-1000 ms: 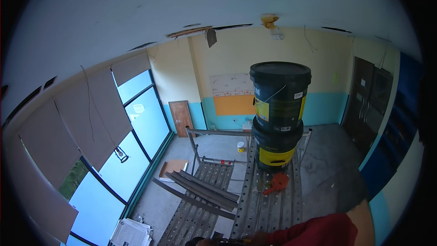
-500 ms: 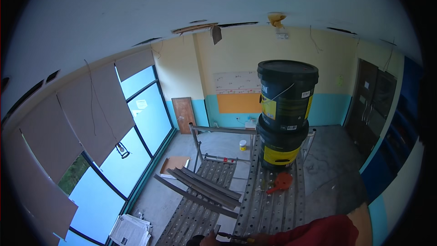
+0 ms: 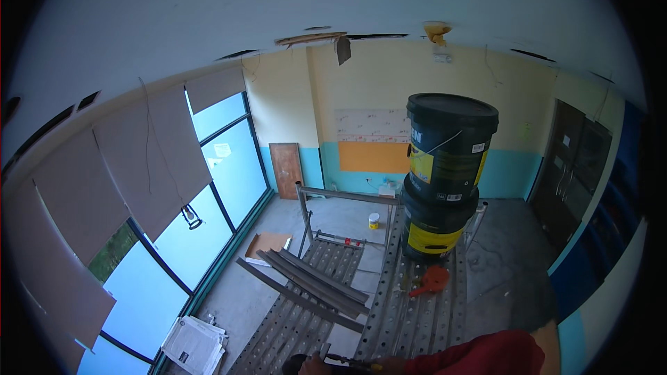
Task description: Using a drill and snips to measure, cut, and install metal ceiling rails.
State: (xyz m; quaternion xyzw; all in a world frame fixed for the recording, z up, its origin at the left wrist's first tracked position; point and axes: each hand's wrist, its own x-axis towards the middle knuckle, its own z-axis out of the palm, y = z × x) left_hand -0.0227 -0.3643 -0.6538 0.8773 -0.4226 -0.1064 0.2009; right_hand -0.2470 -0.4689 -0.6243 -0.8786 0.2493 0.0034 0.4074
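At the lower edge, my left hand (image 3: pixel 314 367) is closed around a short grey metal piece (image 3: pixel 324 351) that sticks up from its fingers. My right hand (image 3: pixel 393 365), at the end of a red sleeve, grips a slim dark hand tool with a touch of yellow at its handle. The tool's dark end (image 3: pixel 339 358) points left and reaches close to the metal piece; whether they touch I cannot tell. Both hands are partly cut off by the frame. Beyond them, an orange-red scoop-like thing (image 3: pixel 435 278) lies on the perforated scaffold plank (image 3: pixel 417 326).
Two dark lidded buckets (image 3: pixel 451 146) stand stacked at the plank's far end, by a scaffold rail (image 3: pixel 347 194). Long grey metal strips (image 3: pixel 316 281) lie across the left plank. Papers (image 3: pixel 194 344) sit below the windows. A lamp (image 3: pixel 189 217) hangs left; the ceiling has broken openings.
The view has shifted slightly, so the room sits a little farther right and the hands a little farther left. Both hands keep their hold; nothing else has visibly moved.
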